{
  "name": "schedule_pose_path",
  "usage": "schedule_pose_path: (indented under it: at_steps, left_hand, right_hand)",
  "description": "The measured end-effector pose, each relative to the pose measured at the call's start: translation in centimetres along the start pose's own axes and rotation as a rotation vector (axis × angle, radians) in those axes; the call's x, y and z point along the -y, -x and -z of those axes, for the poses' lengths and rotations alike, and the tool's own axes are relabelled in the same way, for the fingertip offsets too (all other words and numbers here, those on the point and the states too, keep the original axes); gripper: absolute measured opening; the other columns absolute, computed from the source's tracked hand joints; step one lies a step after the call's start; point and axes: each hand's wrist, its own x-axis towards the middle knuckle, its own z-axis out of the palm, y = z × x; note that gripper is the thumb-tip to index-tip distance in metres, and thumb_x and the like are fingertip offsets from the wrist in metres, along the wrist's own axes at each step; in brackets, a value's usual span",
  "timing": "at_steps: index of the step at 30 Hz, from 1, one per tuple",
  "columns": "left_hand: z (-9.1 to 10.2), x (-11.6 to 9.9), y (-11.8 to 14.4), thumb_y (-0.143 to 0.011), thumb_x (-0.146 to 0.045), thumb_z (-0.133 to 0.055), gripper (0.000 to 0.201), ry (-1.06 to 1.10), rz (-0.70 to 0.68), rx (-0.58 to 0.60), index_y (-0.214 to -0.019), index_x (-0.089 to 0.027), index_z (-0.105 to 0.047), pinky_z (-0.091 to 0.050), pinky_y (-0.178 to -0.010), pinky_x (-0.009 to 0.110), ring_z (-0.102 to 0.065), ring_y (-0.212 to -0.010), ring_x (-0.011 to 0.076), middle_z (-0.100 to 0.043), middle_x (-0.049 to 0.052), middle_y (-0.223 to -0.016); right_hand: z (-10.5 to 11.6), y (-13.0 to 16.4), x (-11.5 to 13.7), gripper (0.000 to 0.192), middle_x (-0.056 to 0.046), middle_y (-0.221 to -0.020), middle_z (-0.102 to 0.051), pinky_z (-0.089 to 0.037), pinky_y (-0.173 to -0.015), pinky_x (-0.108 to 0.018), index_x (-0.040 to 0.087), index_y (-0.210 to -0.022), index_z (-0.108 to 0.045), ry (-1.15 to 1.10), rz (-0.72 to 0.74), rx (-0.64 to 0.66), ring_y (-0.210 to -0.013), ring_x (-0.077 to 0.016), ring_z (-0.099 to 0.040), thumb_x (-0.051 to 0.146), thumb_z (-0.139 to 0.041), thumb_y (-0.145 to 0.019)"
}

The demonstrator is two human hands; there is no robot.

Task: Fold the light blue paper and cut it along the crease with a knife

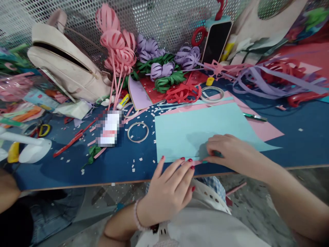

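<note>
A sheet of light blue paper (185, 130) lies in front of me, its lower edge near the table's front edge. My left hand (171, 187) has its fingers spread, with the fingertips resting along that lower edge beside a sliver of pink paper (196, 162). On the paper's lower right part, my right hand (226, 152) is closed in a pinch. Something teal shows between its thumb and fingers, but I cannot make out what it is. Pink paper (273, 132) sticks out from under the blue sheet, with a green-handled craft knife (254, 117) on it.
Rolls of tape (138, 132) and white paper scraps lie left of the sheet. Behind are curled pink paper strips (119, 51), a backpack (69, 65) and a propped phone (217, 41). Purple strips (257, 80) spread at right. Scissors (44, 130) lie far left. Another person's arm (9, 192) shows lower left.
</note>
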Motion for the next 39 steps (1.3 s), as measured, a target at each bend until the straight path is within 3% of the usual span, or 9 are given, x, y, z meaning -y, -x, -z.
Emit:
schedule_pose_path:
  at_steps: [3, 6, 17, 29, 36, 39]
  left_hand:
    - [-1.3, -0.1, 0.0, -0.095, -0.027, -0.048, 0.038, -0.041, -0.067, 0.109, -0.128, -0.01, -0.061, -0.027, -0.121, 0.038, -0.054, -0.129, 0.0196, -0.064, 0.01, -0.133]
    - [-2.3, 0.0, 0.3, -0.097, -0.027, -0.044, 0.04, -0.071, -0.068, 0.132, -0.13, -0.008, -0.058, -0.037, -0.114, 0.036, -0.054, -0.129, 0.0203, -0.064, 0.012, -0.133]
    - [-2.6, 0.2, 0.9, -0.098, -0.022, -0.043, 0.041, -0.074, -0.063, 0.181, -0.136, -0.009, -0.053, -0.036, -0.115, 0.034, -0.049, -0.135, 0.018, -0.06, 0.011, -0.138]
    - [-2.5, 0.2, 0.4, -0.1, -0.021, -0.04, 0.037, -0.038, -0.04, 0.126, -0.13, -0.01, -0.058, -0.042, -0.11, 0.034, -0.055, -0.128, 0.0171, -0.064, 0.009, -0.134]
    - [-2.3, 0.2, 0.3, -0.1, -0.019, -0.04, 0.036, -0.033, -0.039, 0.111, -0.128, -0.009, -0.06, -0.043, -0.11, 0.034, -0.057, -0.127, 0.0173, -0.064, 0.007, -0.134]
    - [-2.3, 0.2, 0.3, -0.1, -0.019, -0.04, 0.036, -0.033, -0.044, 0.13, -0.129, -0.009, -0.059, -0.042, -0.111, 0.035, -0.055, -0.129, 0.0172, -0.063, 0.008, -0.135]
  right_hand:
    - [0.1, -1.2, 1.2, 0.025, 0.0, -0.067, -0.059, -0.034, -0.063, -0.03, 0.021, -0.066, -0.05, 0.025, 0.032, 0.01, -0.068, -0.0169, -0.055, 0.03, -0.057, -0.087]
    - [0.3, -1.9, 1.8, 0.025, 0.0, -0.066, -0.059, -0.033, -0.062, -0.028, 0.02, -0.065, -0.049, 0.049, 0.011, 0.049, -0.065, -0.0155, -0.054, 0.027, -0.061, -0.085]
    - [2.5, -2.2, 1.7, 0.04, -0.003, -0.068, -0.059, -0.027, -0.06, -0.03, 0.021, -0.064, -0.041, 0.257, -0.141, 0.196, -0.067, -0.0196, -0.056, 0.043, -0.068, -0.083]
    - [2.0, -0.4, -1.2, 0.044, -0.001, -0.066, -0.052, -0.027, -0.061, -0.031, 0.023, -0.062, -0.032, 0.312, -0.22, 0.155, -0.067, -0.0195, -0.052, 0.045, -0.067, -0.078]
    - [1.2, 2.9, -5.1, 0.042, -0.001, -0.067, -0.052, -0.026, -0.061, -0.032, 0.025, -0.066, -0.033, 0.302, -0.244, 0.037, -0.067, -0.0192, -0.049, 0.045, -0.068, -0.077]
    - [1.0, 4.6, -7.0, 0.039, -0.004, -0.07, -0.055, -0.028, -0.062, -0.034, 0.025, -0.067, -0.036, 0.297, -0.277, 0.007, -0.069, -0.0203, -0.051, 0.053, -0.056, -0.083]
